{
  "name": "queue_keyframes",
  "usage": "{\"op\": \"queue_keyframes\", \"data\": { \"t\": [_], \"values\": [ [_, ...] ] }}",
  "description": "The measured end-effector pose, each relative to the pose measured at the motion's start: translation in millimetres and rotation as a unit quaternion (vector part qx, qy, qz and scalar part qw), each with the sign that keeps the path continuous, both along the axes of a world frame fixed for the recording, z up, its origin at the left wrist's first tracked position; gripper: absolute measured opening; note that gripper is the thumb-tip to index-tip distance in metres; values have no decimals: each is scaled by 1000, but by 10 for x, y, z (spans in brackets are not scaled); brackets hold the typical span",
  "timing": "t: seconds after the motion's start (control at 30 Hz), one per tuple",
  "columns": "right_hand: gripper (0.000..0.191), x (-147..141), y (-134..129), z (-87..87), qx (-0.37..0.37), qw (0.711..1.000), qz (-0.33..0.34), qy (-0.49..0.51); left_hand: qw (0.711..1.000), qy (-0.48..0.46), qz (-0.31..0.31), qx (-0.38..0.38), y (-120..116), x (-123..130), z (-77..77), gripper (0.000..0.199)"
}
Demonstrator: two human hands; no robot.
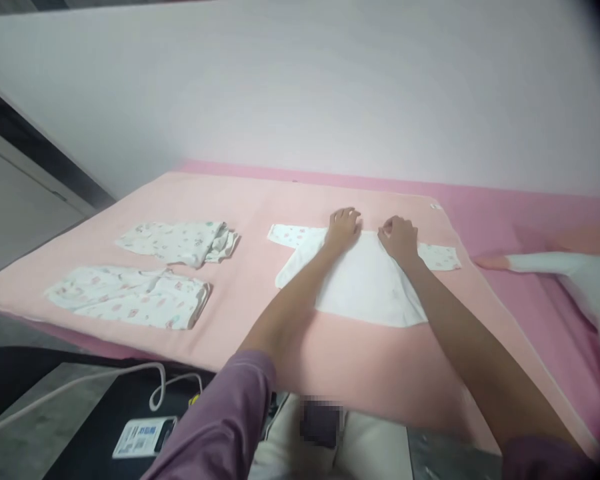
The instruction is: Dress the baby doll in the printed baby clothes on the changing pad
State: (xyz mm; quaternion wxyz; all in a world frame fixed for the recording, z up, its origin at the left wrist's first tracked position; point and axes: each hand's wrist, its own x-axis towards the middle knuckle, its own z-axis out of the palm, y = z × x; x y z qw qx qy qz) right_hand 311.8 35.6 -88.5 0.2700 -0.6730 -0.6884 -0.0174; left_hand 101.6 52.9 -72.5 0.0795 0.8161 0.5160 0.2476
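Observation:
A small long-sleeved shirt (370, 287) is spread on the peach cloth, its body plain white and its sleeves printed with small spots. At the shirt's far edge, my left hand (345, 225) is closed, fingers curled down over the fabric near one shoulder. My right hand (401, 237) pinches the same far edge by the other shoulder, thumb and finger forming a loop. One sleeve stretches out left of my left hand, the other right of my right hand. Both forearms cover parts of the shirt, and the fabric under my fingertips is hidden.
Left on the peach cloth (250, 300) lie two folded printed garments, one farther back (175, 241) and one nearer (130, 297). Another person's white-sleeved arm (545, 262) reaches in from the right. Below the table are a white cable (85, 379) and a labelled white packet (143, 437).

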Motion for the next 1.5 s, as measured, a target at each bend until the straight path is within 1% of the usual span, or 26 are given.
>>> {"op": "queue_keyframes", "data": {
  "t": [0.07, 0.13, 0.17, 0.23, 0.27, 0.3, 0.33, 0.37, 0.4, 0.43, 0.47, 0.5, 0.53, 0.57, 0.6, 0.63, 0.67, 0.73, 0.8, 0.87, 0.93, 1.1, 1.2, 1.37, 1.43, 1.5],
  "values": [
    [30, -150, -264, 190, 63, 997, 18, -45, 999, -13, -21, 32, -204, 44, 184, 46],
    [35, -307, -688, 416, 104, 993, 46, -24, 997, -63, -27, 32, -583, 64, 437, 46],
    [37, -377, -968, 530, 115, 991, 68, 5, 995, -94, -25, 21, -849, 41, 572, 47],
    [40, -479, -1666, 720, 114, 983, 119, 80, 988, -149, -40, 0, -1533, -115, 790, 51],
    [37, -511, -2073, 773, 104, 978, 138, 117, 985, -164, -48, -24, -1937, -256, 837, 54],
    [33, -532, -2503, 783, 93, 973, 148, 150, 982, -177, -52, -47, -2364, -432, 821, 57],
    [27, -547, -2938, 739, 88, 967, 157, 178, 978, -193, -49, -62, -2796, -631, 732, 60],
    [21, -560, -3358, 638, 94, 958, 179, 203, 975, -209, -38, -69, -3213, -835, 573, 61],
    [20, -576, -3743, 484, 112, 943, 210, 233, 971, -220, -38, -84, -3595, -1026, 353, 59],
    [24, -598, -4075, 286, 120, 930, 219, 271, 967, -230, -30, -108, -3926, -1188, 93, 58],
    [29, -629, -4341, 60, 90, 927, 215, 295, 962, -241, -6, -129, -4197, -1311, -184, 59],
    [33, -669, -4535, -177, 31, 930, 195, 309, 956, -254, 21, -148, -4403, -1390, -456, 60],
    [36, -718, -4658, -410, -41, 933, 149, 324, 946, -271, 72, -163, -4547, -1429, -705, 57],
    [34, -774, -4716, -626, -108, 927, 99, 346, 933, -289, 122, -177, -4635, -1433, -921, 51],
    [31, -835, -4721, -818, -158, 912, 58, 375, 918, -307, 157, -195, -4676, -1412, -1100, 45],
    [29, -899, -4687, -983, -189, 892, 22, 409, 903, -324, 182, -217, -4680, -1376, -1245, 40],
    [28, -965, -4627, -1121, -207, 872, -3, 443, 888, -339, 194, -241, -4657, -1332, -1360, 38],
    [37, -1096, -4483, -1320, -216, 841, -22, 496, 866, -364, 185, -289, -4567, -1247, -1521, 37],
    [47, -1219, -4365, -1438, -212, 825, -25, 524, 858, -365, 174, -317, -4464, -1181, -1620, 37],
    [51, -1318, -4295, -1503, -206, 820, -33, 532, 863, -342, 176, -326, -4383, -1139, -1676, 37],
    [51, -1381, -4262, -1539, -207, 821, -43, 531, 871, -317, 183, -327, -4336, -1117, -1704, 37],
    [51, -1408, -4217, -1605, -201, 830, -53, 518, 878, -313, 172, -319, -4341, -1132, -1773, 38],
    [54, -1421, -4178, -1656, -189, 828, -55, 525, 876, -342, 161, -300, -4371, -1157, -1865, 41],
    [56, -1451, -4115, -1744, -177, 828, -80, 525, 861, -401, 142, -279, -4395, -1173, -2015, 57],
    [52, -1436, -4113, -1764, -170, 826, -79, 532, 857, -413, 137, -277, -4398, -1178, -2049, 61],
    [45, -1403, -4136, -1771, -166, 812, -65, 556, 853, -424, 129, -276, -4403, -1185, -2071, 63]
  ]
}}
